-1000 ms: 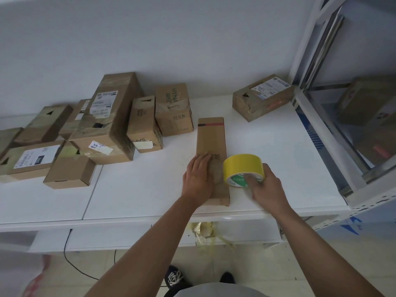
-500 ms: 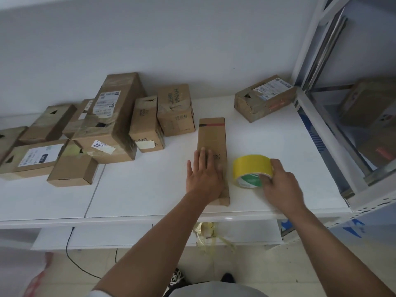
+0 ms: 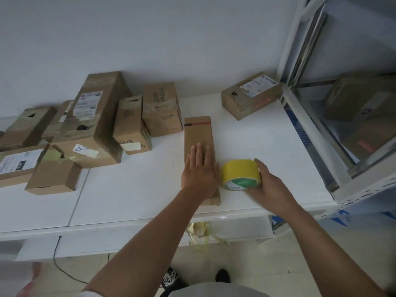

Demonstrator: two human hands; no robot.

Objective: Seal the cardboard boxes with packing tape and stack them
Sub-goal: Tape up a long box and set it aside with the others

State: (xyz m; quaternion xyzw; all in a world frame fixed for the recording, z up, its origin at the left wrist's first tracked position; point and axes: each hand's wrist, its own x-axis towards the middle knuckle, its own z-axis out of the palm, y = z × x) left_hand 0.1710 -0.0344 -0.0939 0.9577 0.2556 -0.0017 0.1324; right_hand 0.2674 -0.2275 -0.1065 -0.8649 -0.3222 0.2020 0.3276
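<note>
The left hand [image 3: 200, 170] lies flat, fingers straight, on the long flat box [image 3: 198, 133] at the white table's [image 3: 132, 189] near edge. At its 3 o'clock, the right hand [image 3: 271, 185] grips the yellow tape roll [image 3: 240, 171], touching the box.

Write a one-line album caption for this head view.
Left hand flat on a long box; right hand grips yellow tape.

A single head-worn camera is looking forward and steeply down from above the white table [image 3: 132, 202], close enough that both forearms are entering from 6 o'clock. The wall is filling 12 o'clock, a metal shelf [image 3: 317, 133] is sitting at 3 o'clock.
</note>
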